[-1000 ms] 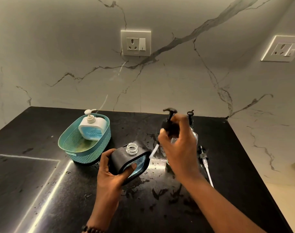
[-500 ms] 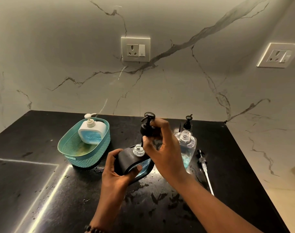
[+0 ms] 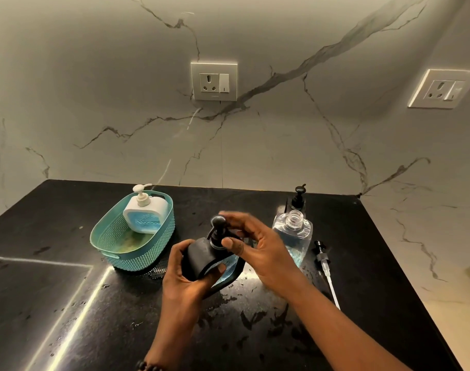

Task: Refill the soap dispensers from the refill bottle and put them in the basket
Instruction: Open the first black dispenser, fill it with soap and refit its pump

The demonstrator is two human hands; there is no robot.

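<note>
Toward the back left of the glossy black stone counter (image 3: pixel 68 303) sits an oval teal plastic basket (image 3: pixel 105 245) with a dotted, woven-look wall. Inside it, against the back wall, a squat white soap dispenser with a blue window (image 3: pixel 145 214) stands leaning slightly, its white pump spout pointing right.

Near the counter's middle, the left hand (image 3: pixel 187 277) grips a rounded matte-black soap dispenser with blue liquid showing in its front (image 3: pixel 201 259), fingers and thumb curled round the body. The dispenser tilts, its long axis leaning up and away toward the wall. The right hand (image 3: pixel 260 247) pinches the black pump head (image 3: pixel 218 228) seated on the dispenser's neck, thumb in front and fingers curled behind.

Just right stands a clear plastic refill bottle (image 3: pixel 295 236), upright, uncapped, threaded neck open, blue liquid low inside. Behind it a black pump top (image 3: pixel 298 196) rises. Near the right edge lies a loose pump with a long clear tube (image 3: pixel 325 269), its tube pointing toward the front edge.
</note>
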